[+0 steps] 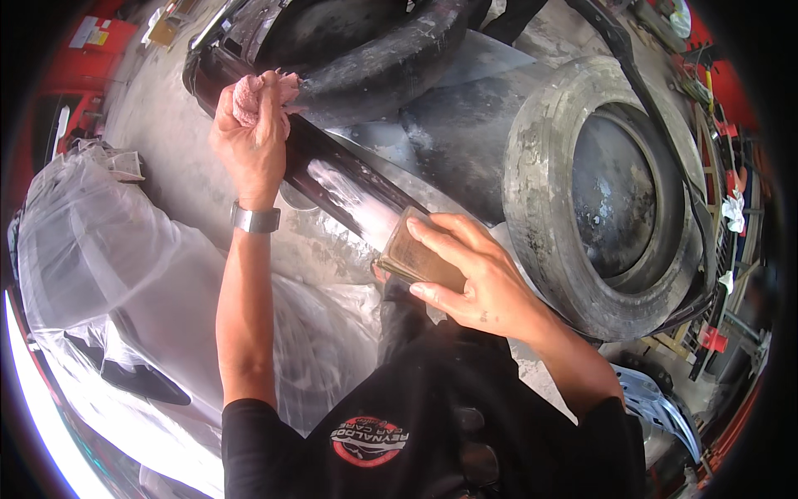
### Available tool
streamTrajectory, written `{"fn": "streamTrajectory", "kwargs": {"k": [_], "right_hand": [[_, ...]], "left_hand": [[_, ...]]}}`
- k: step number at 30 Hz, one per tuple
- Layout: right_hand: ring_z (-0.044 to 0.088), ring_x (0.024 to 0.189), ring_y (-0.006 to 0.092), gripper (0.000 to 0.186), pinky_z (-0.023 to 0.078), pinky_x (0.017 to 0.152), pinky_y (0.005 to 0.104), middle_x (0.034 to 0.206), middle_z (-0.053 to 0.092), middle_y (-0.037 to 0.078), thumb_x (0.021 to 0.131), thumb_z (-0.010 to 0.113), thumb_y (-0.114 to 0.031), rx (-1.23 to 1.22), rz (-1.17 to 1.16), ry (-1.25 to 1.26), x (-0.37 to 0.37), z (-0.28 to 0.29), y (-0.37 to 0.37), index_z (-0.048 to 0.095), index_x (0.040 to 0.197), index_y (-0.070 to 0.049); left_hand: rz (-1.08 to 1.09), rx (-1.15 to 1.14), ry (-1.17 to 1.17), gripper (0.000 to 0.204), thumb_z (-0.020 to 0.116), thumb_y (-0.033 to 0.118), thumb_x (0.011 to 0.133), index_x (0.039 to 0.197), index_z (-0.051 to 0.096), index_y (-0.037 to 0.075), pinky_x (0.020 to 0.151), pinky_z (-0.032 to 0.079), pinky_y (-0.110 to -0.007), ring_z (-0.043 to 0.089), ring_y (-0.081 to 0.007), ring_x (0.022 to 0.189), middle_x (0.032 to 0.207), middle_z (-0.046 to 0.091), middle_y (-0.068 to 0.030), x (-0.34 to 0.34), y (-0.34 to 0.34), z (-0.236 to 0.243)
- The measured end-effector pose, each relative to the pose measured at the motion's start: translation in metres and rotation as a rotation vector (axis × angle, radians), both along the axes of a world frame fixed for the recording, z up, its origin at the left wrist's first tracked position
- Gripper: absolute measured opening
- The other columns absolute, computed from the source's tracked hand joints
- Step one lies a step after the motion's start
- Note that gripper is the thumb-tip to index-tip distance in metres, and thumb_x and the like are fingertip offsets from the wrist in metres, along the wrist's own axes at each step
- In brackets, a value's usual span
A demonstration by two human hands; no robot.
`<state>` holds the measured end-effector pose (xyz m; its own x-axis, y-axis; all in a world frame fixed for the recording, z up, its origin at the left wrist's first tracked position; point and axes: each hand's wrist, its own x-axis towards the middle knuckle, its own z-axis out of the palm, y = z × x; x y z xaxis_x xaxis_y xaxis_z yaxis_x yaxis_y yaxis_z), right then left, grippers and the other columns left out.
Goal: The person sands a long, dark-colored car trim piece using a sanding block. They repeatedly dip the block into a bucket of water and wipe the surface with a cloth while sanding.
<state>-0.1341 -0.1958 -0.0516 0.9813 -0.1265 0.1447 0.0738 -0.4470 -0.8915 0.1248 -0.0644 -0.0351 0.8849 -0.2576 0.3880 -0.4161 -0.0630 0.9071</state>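
My left hand (251,145), with a watch on the wrist, grips a crumpled pink cloth (283,96) at the upper end of a long, glossy black car panel (307,141). A pale, scuffed patch (349,191) runs along the panel's middle. My right hand (482,279) holds a brown, worn rectangular sanding pad (416,249) against the panel's lower end, beside that patch, with fingers spread over its top and thumb along its side.
Large worn tyres (544,166) lie behind and to the right on dark, stained surfaces. Translucent plastic sheeting (125,249) drapes over something at left. A light blue panel (657,407) sits at lower right, near assorted rods and parts (715,333). Red vehicles edge the view.
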Motion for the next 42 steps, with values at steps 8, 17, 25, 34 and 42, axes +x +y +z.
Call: {"fn": "streamTrajectory", "kwargs": {"k": [8,17,25,34,42], "right_hand": [[0.064,0.118,0.0428,0.068,0.052,0.102,0.0454,0.132,0.062,0.024,0.093,0.083,-0.025,-0.017,0.007,-0.032,0.024,0.001,-0.002,0.058,0.15,0.001],[0.064,0.111,0.0467,0.065,0.054,0.096,0.0505,0.125,0.06,0.029,0.094,0.08,-0.03,-0.043,0.032,-0.108,0.034,-0.002,-0.002,0.057,0.146,0.003],[0.064,0.117,0.0421,0.065,0.052,0.102,0.0465,0.132,0.061,0.024,0.096,0.079,-0.025,0.009,0.056,-0.057,0.064,-0.001,0.001,0.056,0.15,0.003],[0.063,0.117,0.044,0.064,0.052,0.102,0.0474,0.131,0.061,0.026,0.097,0.078,-0.029,0.016,0.036,-0.051,0.063,0.003,0.001,0.056,0.149,0.002],[0.064,0.112,0.0421,0.065,0.053,0.098,0.0465,0.125,0.061,0.025,0.097,0.079,-0.031,-0.041,0.02,0.011,0.064,0.009,0.006,0.057,0.148,0.001]], "left_hand": [[0.007,0.003,-0.049,0.018,0.073,0.016,0.106,0.103,0.065,0.0,0.048,0.046,-0.02,0.066,-0.0058,0.063,0.094,0.082,-0.0135,0.007,0.0,-0.004],[0.018,0.02,-0.042,0.017,0.071,0.016,0.108,0.103,0.066,0.001,0.048,0.045,-0.02,0.066,-0.0061,0.064,0.096,0.082,-0.0144,0.011,0.001,-0.004],[-0.026,-0.001,-0.03,0.018,0.069,0.017,0.109,0.105,0.067,0.0,0.05,0.047,-0.02,0.071,-0.0084,0.071,0.1,0.082,-0.0145,0.014,0.002,-0.007],[-0.018,0.016,-0.049,0.02,0.072,0.018,0.107,0.104,0.065,0.0,0.049,0.047,-0.021,0.067,-0.0059,0.066,0.096,0.082,-0.0144,0.019,0.004,-0.01],[-0.039,-0.018,-0.042,0.016,0.07,0.017,0.108,0.107,0.065,0.001,0.049,0.048,-0.02,0.071,-0.0081,0.069,0.099,0.082,-0.0145,0.016,-0.003,-0.009]]}}
